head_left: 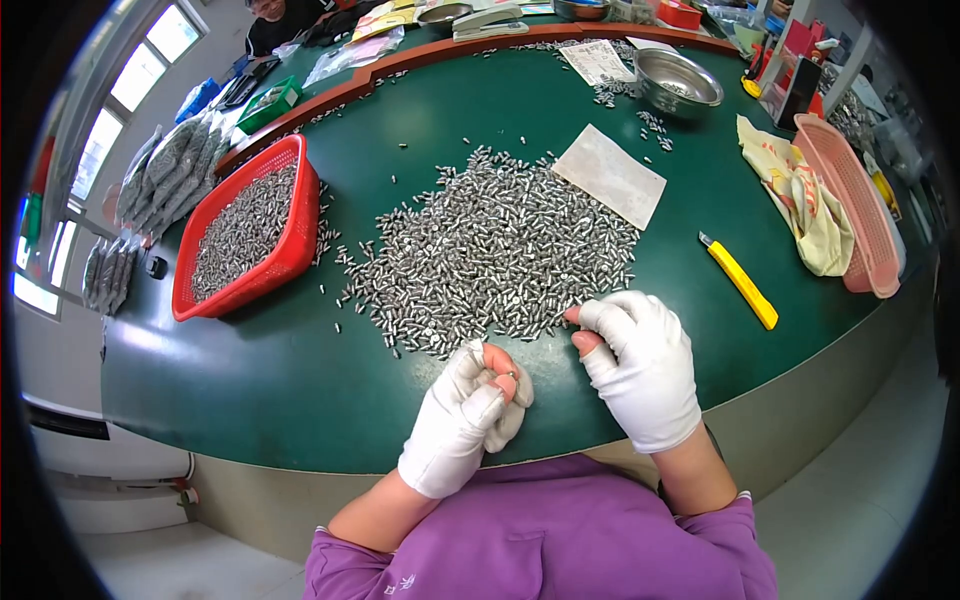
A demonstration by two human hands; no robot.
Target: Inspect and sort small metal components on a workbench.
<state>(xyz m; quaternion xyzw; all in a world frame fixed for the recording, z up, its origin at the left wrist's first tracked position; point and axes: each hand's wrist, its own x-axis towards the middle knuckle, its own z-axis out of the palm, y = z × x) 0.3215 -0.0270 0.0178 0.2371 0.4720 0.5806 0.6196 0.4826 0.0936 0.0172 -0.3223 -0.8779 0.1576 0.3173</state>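
Observation:
A wide heap of small silver metal pins (490,250), short and cylindrical, lies on the green table. My left hand (462,405), in a white glove with bare thumb and fingertip, pinches one small metal pin (512,375) close to the table's front edge; only its end shows. My right hand (645,365), gloved the same way, rests at the heap's lower right edge. Its bare thumb and index tip are a little apart, and I see nothing between them. The other fingers of that hand curl under, so their tips are hidden.
At left stands a red basket (290,240) full of pins, beside stacked bags (175,170) of them. A grey card (612,178) touches the heap. To the right lie a yellow cutter (740,283), a yellowish cloth (800,200) and a pink basket (850,200). A steel bowl (678,80) stands behind.

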